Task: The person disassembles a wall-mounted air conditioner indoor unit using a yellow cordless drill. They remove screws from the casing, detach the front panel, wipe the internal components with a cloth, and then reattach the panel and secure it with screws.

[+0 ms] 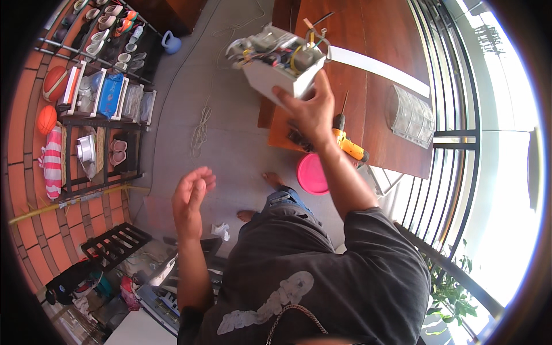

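Observation:
My right hand (313,112) grips the lower near side of a white electrical box (273,83), holding it up over the left edge of the wooden table (374,34). Wires, round parts and bent copper-coloured ends crowd its open top. My left hand (192,198) is raised over the grey floor with its fingers partly bent and apart, holding nothing. A yellow and black cordless drill (351,147) lies on the table just beyond my right wrist. Farther right on the tabletop are a long white strip (382,69) and a curved, see-through mesh filter panel (410,118).
A pink round stool top or lid (313,174) sits by the table's near edge. Thin cord (199,132) lies coiled on the floor. Shelves with shoes (106,23) line the left wall, near a blue kettlebell (171,43). Black railings (460,138) stand at right.

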{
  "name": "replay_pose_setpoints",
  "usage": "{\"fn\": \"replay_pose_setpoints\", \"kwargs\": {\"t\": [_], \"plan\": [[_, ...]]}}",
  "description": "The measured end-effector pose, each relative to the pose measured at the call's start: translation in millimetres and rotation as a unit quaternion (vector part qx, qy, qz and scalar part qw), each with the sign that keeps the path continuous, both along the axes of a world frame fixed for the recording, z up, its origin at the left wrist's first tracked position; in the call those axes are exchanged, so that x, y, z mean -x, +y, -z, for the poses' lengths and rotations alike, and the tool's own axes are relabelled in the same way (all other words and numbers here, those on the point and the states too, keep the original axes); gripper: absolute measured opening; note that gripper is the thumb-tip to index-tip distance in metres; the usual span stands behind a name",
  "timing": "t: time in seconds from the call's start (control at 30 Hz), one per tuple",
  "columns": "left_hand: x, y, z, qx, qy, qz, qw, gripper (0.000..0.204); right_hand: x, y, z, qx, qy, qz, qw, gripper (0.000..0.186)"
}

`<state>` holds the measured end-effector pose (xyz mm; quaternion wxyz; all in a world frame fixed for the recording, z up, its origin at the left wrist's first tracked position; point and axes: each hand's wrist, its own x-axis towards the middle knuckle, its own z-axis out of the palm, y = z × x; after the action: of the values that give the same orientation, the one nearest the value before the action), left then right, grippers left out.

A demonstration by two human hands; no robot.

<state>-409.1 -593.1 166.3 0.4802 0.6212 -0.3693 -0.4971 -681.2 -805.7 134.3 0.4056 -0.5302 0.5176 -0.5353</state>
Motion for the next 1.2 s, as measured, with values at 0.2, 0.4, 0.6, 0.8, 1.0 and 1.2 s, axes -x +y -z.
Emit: {"fn": "replay_pose_setpoints", "kwargs": {"t": [0.2, 0.4, 0.6, 0.8, 1.0, 1.2], "plan": [[-3.8, -38.1, -20.8, -0.026, 0.122, -0.044, 0.991, 0.077, -95.1, 60.2, 14.5, 0.095, 0.069, -0.054, 0.992, 0.06], [-9.8, -2.0, -5.2, -0.046, 0.12, -0.114, 0.985, 0.081, -142.8, 99.1, 32.4, 0.119, 0.102, -0.163, 0.974, 0.057], [-11.6, 19.9, 10.3, -0.018, 0.166, -0.141, 0.976, 0.085, -154.0, 117.1, 46.9, 0.193, 0.129, -0.203, 0.951, 0.056], [-36.3, 42.2, 6.9, -0.019, 0.379, -0.233, 0.895, 0.085, -155.2, 124.2, 49.4, 0.269, 0.139, -0.297, 0.906, 0.068], [-55.6, 60.4, 4.6, -0.012, 0.532, -0.27, 0.802, 0.096, -146.3, 119.8, 57.2, 0.371, 0.115, -0.353, 0.851, 0.071], [-86.0, 78.7, 22.7, -0.04, 0.414, -0.352, 0.839, 0.086, -141.0, 116.9, 46.0, 0.399, 0.105, -0.373, 0.831, 0.062]]}}
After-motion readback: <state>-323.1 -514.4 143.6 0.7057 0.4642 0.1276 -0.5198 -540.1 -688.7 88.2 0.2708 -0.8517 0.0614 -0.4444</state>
